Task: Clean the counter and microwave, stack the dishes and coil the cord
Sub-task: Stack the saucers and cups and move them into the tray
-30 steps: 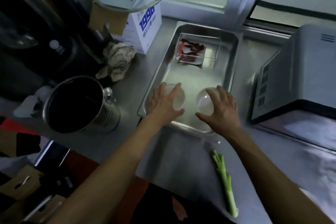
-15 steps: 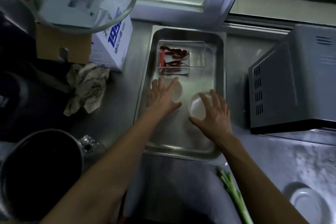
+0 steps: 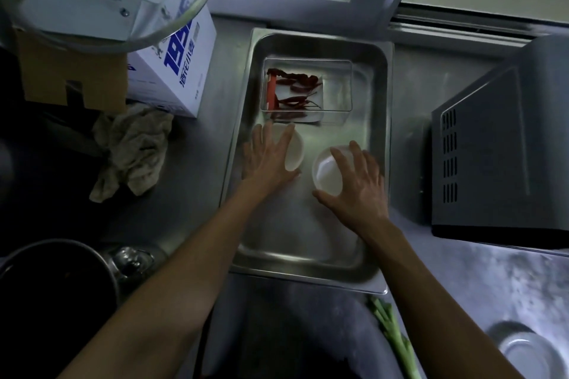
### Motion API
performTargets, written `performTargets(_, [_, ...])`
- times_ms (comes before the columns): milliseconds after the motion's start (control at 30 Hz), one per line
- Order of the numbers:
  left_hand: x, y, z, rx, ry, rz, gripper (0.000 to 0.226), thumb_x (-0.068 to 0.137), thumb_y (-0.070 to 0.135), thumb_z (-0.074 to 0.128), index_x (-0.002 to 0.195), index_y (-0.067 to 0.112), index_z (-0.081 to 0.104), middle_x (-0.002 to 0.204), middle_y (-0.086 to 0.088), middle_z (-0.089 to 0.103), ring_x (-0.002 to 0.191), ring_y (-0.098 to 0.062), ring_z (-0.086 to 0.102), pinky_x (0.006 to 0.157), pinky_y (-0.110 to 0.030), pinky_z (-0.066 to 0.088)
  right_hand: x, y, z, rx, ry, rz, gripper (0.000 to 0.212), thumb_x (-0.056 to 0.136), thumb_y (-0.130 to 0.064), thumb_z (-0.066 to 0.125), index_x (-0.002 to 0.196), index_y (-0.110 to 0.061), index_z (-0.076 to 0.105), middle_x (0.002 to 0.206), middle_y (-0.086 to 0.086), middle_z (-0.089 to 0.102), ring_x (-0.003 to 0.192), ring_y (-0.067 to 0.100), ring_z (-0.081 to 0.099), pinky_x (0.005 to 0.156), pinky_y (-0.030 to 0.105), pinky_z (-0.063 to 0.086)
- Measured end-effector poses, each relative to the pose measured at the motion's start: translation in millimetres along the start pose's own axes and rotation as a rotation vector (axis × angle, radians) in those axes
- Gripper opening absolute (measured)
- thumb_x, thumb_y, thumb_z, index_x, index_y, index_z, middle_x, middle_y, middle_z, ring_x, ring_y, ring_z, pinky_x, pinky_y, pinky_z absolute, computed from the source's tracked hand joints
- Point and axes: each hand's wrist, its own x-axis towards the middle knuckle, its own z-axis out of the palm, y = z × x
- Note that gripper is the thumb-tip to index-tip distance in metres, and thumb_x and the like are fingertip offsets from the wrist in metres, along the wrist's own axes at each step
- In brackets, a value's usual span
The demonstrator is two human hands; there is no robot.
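A: Steel table (image 3: 191, 224), tray (image 3: 380, 163): two white bowls side by side.
B: Left hand (image 3: 264, 160) fingers spread over left bowl (image 3: 295, 151); right hand (image 3: 357, 188) fingers curl around right bowl (image 3: 326, 172), nearer for stacking.

Two small white bowls in the steel tray: left bowl (image 3: 294, 151) under the left hand (image 3: 268, 160); right bowl (image 3: 327, 172) gripped by the right hand (image 3: 358, 186).

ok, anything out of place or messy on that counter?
Yes. A crumpled rag lies loose on the counter left of the steel tray, and a green onion stalk sits alone near the front edge. The two white bowls in the tray are apart, unstacked. No spill or damage visible.
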Motion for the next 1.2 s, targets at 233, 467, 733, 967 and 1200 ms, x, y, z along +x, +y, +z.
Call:
performTargets(233, [-13,-6,-10,0.057,0.009,0.044,0.109,0.068,0.066,0.073,0.153,0.034,0.013,0.162,-0.006,0.005,0.149,-0.034,0.003,0.116,-0.061,0.018,12,-1,-2,0.026,0.009,-0.016,0.092,0.073,-0.056,0.076,0.148,-0.037,0.026,0.163,0.004,0.010,0.149,0.032,0.012,0.115,0.057,0.028])
performTargets(467, [-49,-20,-36,-0.039,0.212,-0.046,0.057,0.092,0.046,0.060,0.142,0.026,0.043,0.146,-0.002,0.046,0.133,-0.024,0.040,0.108,-0.049,0.038,35,-37,-2,0.019,0.050,-0.134,0.088,0.073,-0.060,0.073,0.145,-0.035,0.029,0.162,0.005,0.013,0.147,0.033,0.017,0.111,0.058,0.033])
performTargets(733, [-65,-54,-45,-0.024,0.323,-0.016,0.023,0.094,0.026,0.052,0.116,0.020,0.059,0.108,-0.003,0.065,0.100,-0.025,0.060,0.081,-0.036,0.043,61,-82,24,-0.021,-0.053,-0.223,0.089,0.075,-0.059,0.073,0.148,-0.034,0.030,0.163,0.006,0.014,0.147,0.034,0.014,0.114,0.054,0.028])
performTargets(967, [-65,-66,-41,-0.056,0.305,-0.069,0.024,0.090,0.024,0.047,0.107,0.018,0.063,0.106,-0.005,0.065,0.100,-0.029,0.058,0.082,-0.043,0.048,70,-92,44,-0.096,-0.136,-0.227,0.091,0.078,-0.056,0.073,0.152,-0.032,0.025,0.165,0.007,0.005,0.150,0.034,0.006,0.118,0.051,0.019])
performTargets(1200, [-61,-65,-40,-0.085,0.297,-0.066,0.026,0.096,0.022,0.049,0.117,0.016,0.062,0.116,-0.004,0.064,0.110,-0.024,0.056,0.092,-0.042,0.048,77,-85,55,-0.113,-0.163,-0.230,0.093,0.079,-0.058,0.071,0.153,-0.031,0.023,0.166,0.005,0.000,0.151,0.033,0.000,0.122,0.049,0.010])
